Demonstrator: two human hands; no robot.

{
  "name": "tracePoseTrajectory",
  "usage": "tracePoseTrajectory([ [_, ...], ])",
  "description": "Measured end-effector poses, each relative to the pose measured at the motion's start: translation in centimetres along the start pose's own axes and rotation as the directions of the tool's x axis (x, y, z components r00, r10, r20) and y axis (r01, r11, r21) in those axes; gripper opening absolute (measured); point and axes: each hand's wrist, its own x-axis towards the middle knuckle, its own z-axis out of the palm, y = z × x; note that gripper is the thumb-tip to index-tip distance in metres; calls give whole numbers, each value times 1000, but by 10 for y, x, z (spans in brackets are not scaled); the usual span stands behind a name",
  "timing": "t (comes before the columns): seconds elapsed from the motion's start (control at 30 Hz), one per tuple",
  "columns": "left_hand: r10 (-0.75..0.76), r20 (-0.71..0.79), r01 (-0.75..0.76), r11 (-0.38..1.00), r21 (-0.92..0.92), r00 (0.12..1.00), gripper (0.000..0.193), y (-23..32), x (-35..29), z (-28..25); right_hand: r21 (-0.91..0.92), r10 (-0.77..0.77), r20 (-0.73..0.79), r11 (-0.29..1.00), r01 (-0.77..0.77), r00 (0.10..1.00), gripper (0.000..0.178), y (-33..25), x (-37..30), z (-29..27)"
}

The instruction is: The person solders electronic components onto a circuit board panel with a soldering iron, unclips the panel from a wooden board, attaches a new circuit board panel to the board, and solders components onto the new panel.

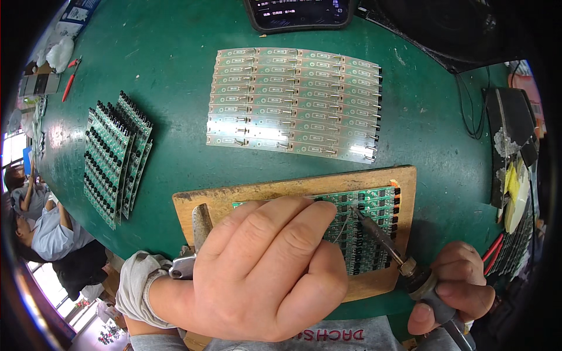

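Observation:
My right hand (459, 284) is closed around the handle of a soldering iron (383, 238), whose tip points up and left onto a green circuit board panel (364, 257). Beside the tip, a thin, silvery solder wire (341, 231) shows near the pinched fingertips of my left hand (266, 266). That hand lies over the left part of the panel and hides it. Small black components fill the panel's rows. Under it is a wooden board (407, 202), with a metal clamp-like piece (202, 225) at its left, partly covered by my hand.
Behind the wooden board lies a pale panel sheet (272, 99) with metal pins. Component-covered circuit boards (108, 164) are stacked at left, red-handled pliers (70, 79) beyond. A phone (298, 14) stands at the back. Dark holders and red-handled tools (494, 254) line the right. People sit far left.

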Motion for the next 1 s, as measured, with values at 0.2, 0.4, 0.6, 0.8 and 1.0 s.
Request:
tracePoseTrajectory([
  [0.2,9,-14,-9,999,42,1000,27,2,0,0,19,29,-14,999,-29,999,45,-1,-9,-6],
  [0.4,23,14,-23,999,27,1000,28,-3,-2,1,-31,39,18,999,-38,999,45,-5,3,1],
  [0.6,36,18,-36,999,36,999,27,-2,-1,-1,-11,-28,12,1000,28,1000,44,0,2,0],
  [0.8,26,29,-27,998,52,999,25,0,-2,-1,13,-45,13,999,45,999,44,1,-1,-2],
  [1.0,41,10,-41,999,28,999,26,-1,-1,0,-22,-28,-8,999,28,1000,43,-2,-2,-3],
])
